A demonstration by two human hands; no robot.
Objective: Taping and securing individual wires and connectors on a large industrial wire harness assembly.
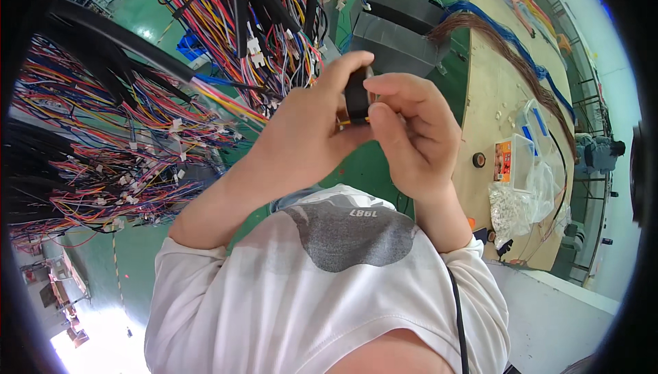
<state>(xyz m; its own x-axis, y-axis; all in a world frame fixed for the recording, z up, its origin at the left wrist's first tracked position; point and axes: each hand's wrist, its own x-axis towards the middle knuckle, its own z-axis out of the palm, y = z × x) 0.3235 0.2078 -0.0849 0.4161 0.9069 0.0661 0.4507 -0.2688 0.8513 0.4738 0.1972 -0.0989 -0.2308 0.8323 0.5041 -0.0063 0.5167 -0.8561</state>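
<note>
In front of my chest, both hands meet at a black roll of tape (356,93), seen mostly edge-on. My left hand (301,124) is closed around its left side, with the forefinger stretched along the top. From the other side my right hand (419,130) pinches at the roll's right edge with thumb and forefinger, its other fingers curled. Whether a loose tape end lies in that pinch is too small to tell. A bit of yellow wire (345,123) shows just under the roll, between the hands.
Thick bundles of coloured wires (205,24) with white connectors hang at the left. Grey bins (394,41) stand ahead. On the wooden table (483,124) at the right are brown wires (504,37), another tape roll (479,160), a clear tub (522,161) and a bag of white connectors (510,209).
</note>
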